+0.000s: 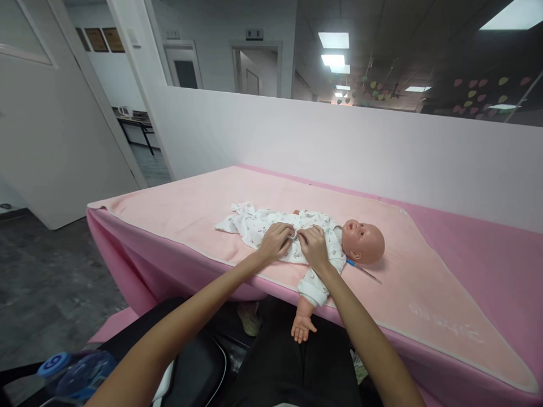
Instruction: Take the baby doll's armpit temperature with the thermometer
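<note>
A baby doll (363,242) lies on its back, head to the right, in a white patterned garment (254,226). Over the doll's middle, my left hand (276,241) is closed, fingertips pinching a thin white tie (293,234) of the garment. Close beside it, my right hand (313,244) is also closed, with its fingertips at the same tie. The tie is small and partly hidden by my fingers. One doll arm (304,322) hangs over the table's near edge, below my right wrist.
A pink blanket (169,209) covers the table. Beside the doll's head lies a thin stick with a blue end (365,271). A plastic bottle (85,373) is at the lower left, near a black chair (199,367). A white partition (322,141) rises behind the table.
</note>
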`<action>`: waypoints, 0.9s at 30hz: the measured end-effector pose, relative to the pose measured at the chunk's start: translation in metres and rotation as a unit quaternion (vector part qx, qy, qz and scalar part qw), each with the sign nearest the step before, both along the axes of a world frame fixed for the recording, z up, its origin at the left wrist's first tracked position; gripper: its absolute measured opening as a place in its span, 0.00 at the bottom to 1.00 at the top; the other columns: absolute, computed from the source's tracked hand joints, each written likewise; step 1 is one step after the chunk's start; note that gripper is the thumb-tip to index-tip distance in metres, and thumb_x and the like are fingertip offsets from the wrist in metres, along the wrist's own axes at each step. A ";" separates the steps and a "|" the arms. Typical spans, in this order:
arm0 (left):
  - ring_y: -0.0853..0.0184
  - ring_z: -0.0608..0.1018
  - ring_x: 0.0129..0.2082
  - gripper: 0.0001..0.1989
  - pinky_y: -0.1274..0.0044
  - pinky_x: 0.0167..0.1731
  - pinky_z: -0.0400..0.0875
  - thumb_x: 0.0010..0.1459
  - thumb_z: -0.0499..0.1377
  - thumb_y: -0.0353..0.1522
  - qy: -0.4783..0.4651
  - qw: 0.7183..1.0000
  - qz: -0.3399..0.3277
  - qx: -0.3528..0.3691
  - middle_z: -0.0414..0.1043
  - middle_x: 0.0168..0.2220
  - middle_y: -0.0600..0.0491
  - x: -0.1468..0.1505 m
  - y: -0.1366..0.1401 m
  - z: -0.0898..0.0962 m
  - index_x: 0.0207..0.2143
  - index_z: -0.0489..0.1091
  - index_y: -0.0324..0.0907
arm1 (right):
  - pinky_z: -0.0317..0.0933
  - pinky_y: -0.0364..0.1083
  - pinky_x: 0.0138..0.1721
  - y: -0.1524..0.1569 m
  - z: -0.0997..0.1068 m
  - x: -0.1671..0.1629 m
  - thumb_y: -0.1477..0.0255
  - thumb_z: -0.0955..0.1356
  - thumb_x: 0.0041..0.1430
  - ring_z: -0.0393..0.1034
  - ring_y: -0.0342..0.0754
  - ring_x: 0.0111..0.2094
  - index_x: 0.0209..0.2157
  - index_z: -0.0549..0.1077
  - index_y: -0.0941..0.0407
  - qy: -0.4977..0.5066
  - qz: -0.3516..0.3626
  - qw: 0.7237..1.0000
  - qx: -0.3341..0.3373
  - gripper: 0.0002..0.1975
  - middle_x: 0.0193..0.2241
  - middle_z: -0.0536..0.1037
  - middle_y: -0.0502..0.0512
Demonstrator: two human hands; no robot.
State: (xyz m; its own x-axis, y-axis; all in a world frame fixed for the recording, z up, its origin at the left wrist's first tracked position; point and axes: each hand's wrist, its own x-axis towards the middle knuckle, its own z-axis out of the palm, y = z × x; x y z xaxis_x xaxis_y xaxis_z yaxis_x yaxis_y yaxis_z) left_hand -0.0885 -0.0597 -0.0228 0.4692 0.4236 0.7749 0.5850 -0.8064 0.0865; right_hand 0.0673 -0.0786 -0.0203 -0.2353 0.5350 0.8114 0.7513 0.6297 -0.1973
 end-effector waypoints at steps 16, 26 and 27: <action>0.67 0.68 0.31 0.10 0.72 0.37 0.60 0.58 0.50 0.36 -0.081 0.995 0.050 -0.005 0.69 0.28 0.53 -0.004 0.002 -0.003 0.25 0.61 0.41 | 0.53 0.46 0.45 0.000 0.001 0.000 0.75 0.61 0.57 0.66 0.43 0.30 0.29 0.70 0.56 0.035 -0.071 0.996 0.033 0.07 0.25 0.74 0.49; 0.68 0.66 0.24 0.13 0.72 0.33 0.58 0.55 0.52 0.37 -0.151 0.964 0.209 -0.057 0.62 0.20 0.56 -0.004 0.007 -0.003 0.20 0.58 0.42 | 0.51 0.46 0.42 0.001 0.000 0.002 0.76 0.61 0.55 0.60 0.45 0.30 0.26 0.71 0.56 0.022 -0.149 0.988 0.025 0.08 0.23 0.70 0.51; 0.67 0.66 0.25 0.13 0.72 0.34 0.57 0.54 0.52 0.36 -0.143 0.960 0.233 -0.054 0.63 0.21 0.55 -0.003 0.007 -0.003 0.20 0.58 0.42 | 0.51 0.46 0.42 0.001 0.000 0.002 0.76 0.61 0.55 0.59 0.45 0.30 0.26 0.71 0.56 0.019 -0.157 0.987 0.024 0.08 0.24 0.69 0.51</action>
